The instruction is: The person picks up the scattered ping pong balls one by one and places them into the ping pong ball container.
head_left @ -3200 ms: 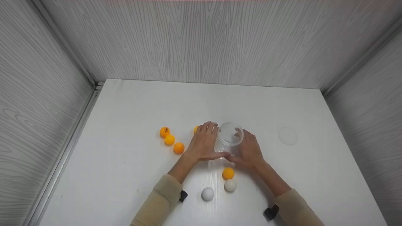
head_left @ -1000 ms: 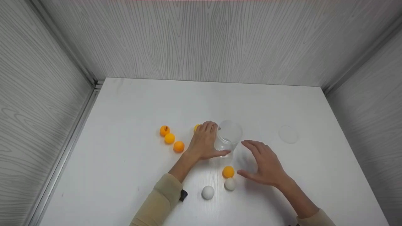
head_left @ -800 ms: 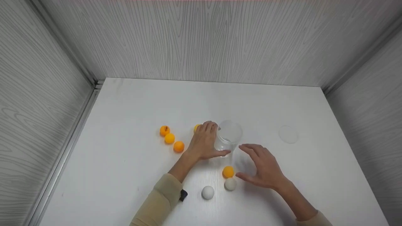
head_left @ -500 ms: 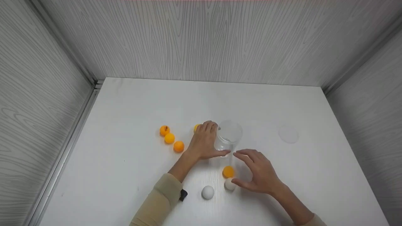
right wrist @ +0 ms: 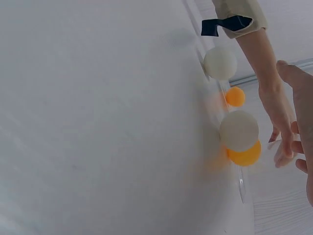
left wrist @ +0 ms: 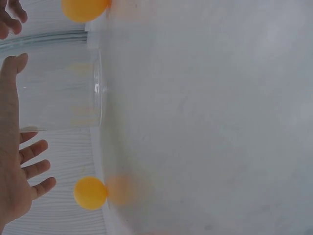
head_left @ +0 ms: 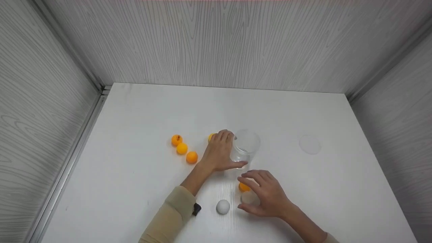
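Note:
My left hand (head_left: 217,153) holds a clear plastic jar (head_left: 248,143) upright on the table, thumb across its front and fingers along its left side. The left wrist view shows the jar's see-through wall (left wrist: 58,93) beside the thumb. My right hand (head_left: 270,197) hovers with thumb and fingers spread around a white ping-pong ball (head_left: 248,197). An orange ping-pong ball (head_left: 243,186) lies against that ball, partly covered by the right fingers. In the right wrist view, the white ball (right wrist: 238,130) overlaps the orange one (right wrist: 244,156), apart from the thumb. Another white ball (head_left: 222,207) lies left of the right hand.
Three orange balls (head_left: 182,148) lie in a slanting row left of the left hand. One more orange ball (head_left: 211,137) peeks out behind its fingers. A thin clear round lid (head_left: 310,144) lies flat at the right. Wood-grain panels (head_left: 216,44) enclose the table's back and sides.
My right hand has let go of the jar, moved back toward the front, then left and down over the white and orange balls. The left hand has stayed on the jar.

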{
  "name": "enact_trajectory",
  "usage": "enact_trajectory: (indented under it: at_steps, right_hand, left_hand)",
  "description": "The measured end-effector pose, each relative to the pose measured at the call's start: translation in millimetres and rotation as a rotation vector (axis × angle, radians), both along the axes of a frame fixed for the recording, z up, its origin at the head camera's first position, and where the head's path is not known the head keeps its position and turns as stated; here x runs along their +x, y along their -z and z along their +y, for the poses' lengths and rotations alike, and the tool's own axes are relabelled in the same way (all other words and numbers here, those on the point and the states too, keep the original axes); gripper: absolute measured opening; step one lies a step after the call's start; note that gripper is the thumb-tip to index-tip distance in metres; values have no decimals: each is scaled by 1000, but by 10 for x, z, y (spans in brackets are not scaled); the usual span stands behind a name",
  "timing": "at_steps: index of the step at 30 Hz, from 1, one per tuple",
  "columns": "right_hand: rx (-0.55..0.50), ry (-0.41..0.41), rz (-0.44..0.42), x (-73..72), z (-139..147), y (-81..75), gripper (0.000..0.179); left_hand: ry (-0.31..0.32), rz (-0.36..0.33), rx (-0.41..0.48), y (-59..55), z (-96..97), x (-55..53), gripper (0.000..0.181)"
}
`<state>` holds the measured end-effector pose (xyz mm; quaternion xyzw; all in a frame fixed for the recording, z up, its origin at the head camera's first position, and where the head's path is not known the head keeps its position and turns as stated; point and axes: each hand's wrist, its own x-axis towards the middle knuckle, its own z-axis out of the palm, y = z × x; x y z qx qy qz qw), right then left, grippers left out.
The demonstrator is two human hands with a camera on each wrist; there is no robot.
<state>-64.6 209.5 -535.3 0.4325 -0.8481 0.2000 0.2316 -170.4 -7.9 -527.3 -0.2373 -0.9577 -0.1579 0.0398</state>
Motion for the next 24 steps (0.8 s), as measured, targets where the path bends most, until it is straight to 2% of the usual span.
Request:
enact_trajectory:
  at_steps: [5,14,24]
  right_hand:
    - [-31,-51,36,39,-76,37,78]
    - [1,-131,68,170,-235,182,77]
    - [-30,-137,-15,213,-293,283,70]
  left_hand:
    - [-1,1,-7,5,1,-2,98]
    - [10,22,-1,12,-11,-3,96]
    - [9,26,22,17,-13,-8,92]
